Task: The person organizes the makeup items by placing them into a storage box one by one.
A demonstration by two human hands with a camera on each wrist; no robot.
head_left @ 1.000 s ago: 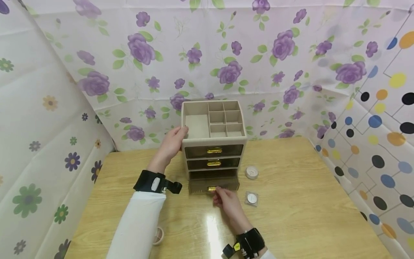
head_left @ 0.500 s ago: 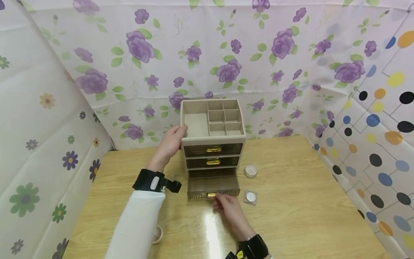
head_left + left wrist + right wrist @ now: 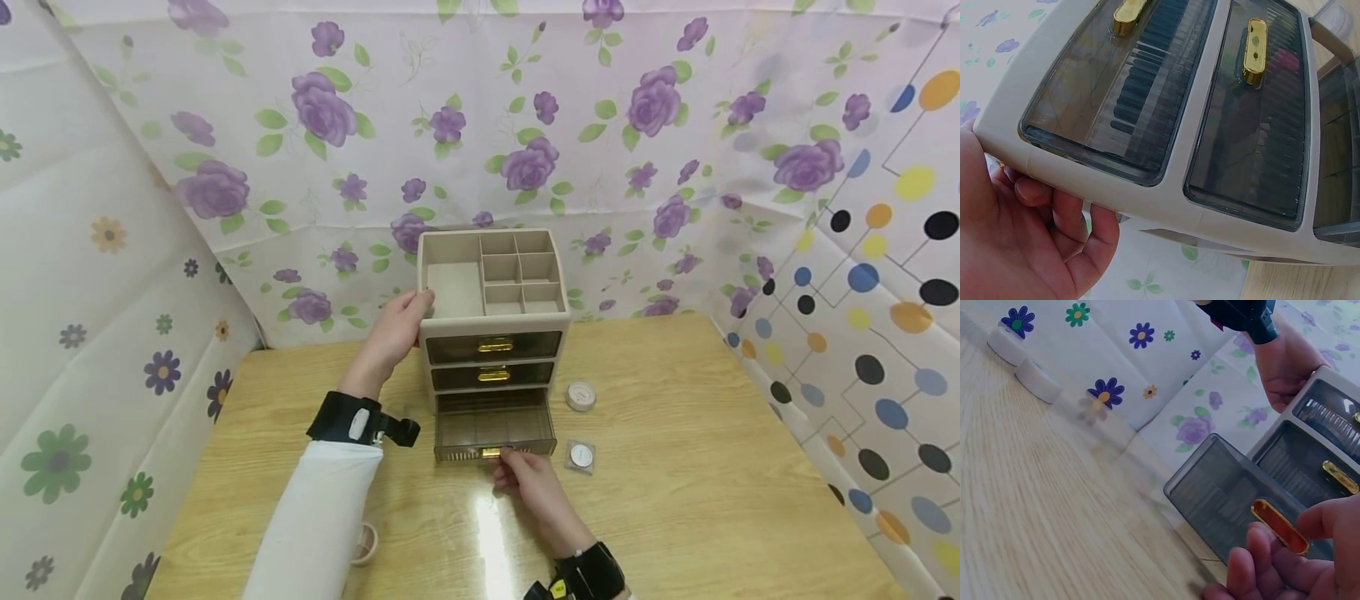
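A beige desktop drawer organizer [image 3: 495, 320] stands at the back of the table, with open compartments on top and three smoky see-through drawers. My left hand [image 3: 390, 333] grips its upper left side, thumb over the top rim. In the left wrist view, the fingers [image 3: 1105, 234] bend against the side wall. The bottom drawer [image 3: 457, 429] is pulled out and has nothing in it; the two above are closed. My right hand [image 3: 536, 492] pinches the gold handle [image 3: 491, 452] of that drawer, thumb and fingers on either side of the handle [image 3: 1279, 526] in the right wrist view.
Right of the organizer lie a round white-topped case [image 3: 581, 397] and a square clear case [image 3: 581, 457] with a white disc. A pale round roll [image 3: 366, 543] sits beside my left sleeve. Floral cloth [image 3: 465, 183] hangs right behind the organizer.
The bottom drawer has slid farther out toward me, with my right hand moving back along with its handle. The left hand stays on the organizer. Little differs over the last half second.
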